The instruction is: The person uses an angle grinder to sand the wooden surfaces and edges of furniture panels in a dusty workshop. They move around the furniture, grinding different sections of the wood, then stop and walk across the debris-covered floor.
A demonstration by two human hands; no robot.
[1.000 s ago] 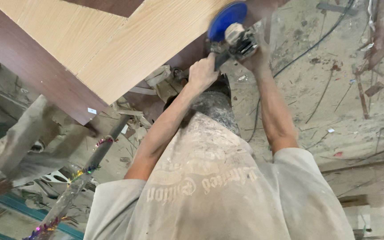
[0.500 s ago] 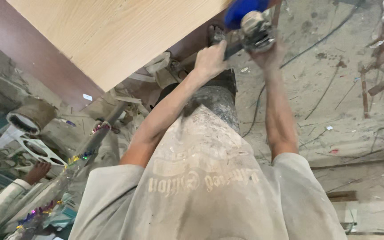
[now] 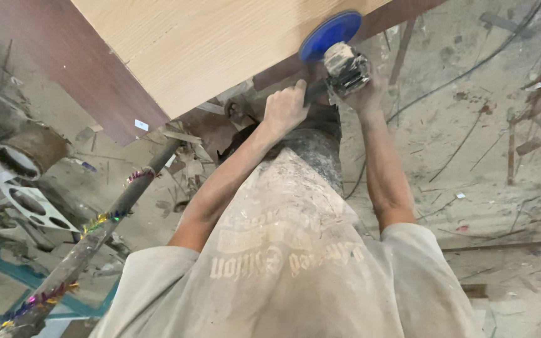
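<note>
Head view: both hands hold a dusty grey angle grinder with a blue round disc (image 3: 332,35) against the pale wood-grain panel (image 3: 208,44). Left hand (image 3: 285,107) wraps the rear handle; right hand (image 3: 363,94) cups the body. Judged rigid, fairly heavy, prone to kick; two-handed grip suits.

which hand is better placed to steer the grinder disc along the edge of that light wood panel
Probably the right. The right hand wraps the grinder body just behind the blue disc, which sits at the light wood panel edge. The left hand grips lower, farther from the disc, seemingly steadying.
</note>
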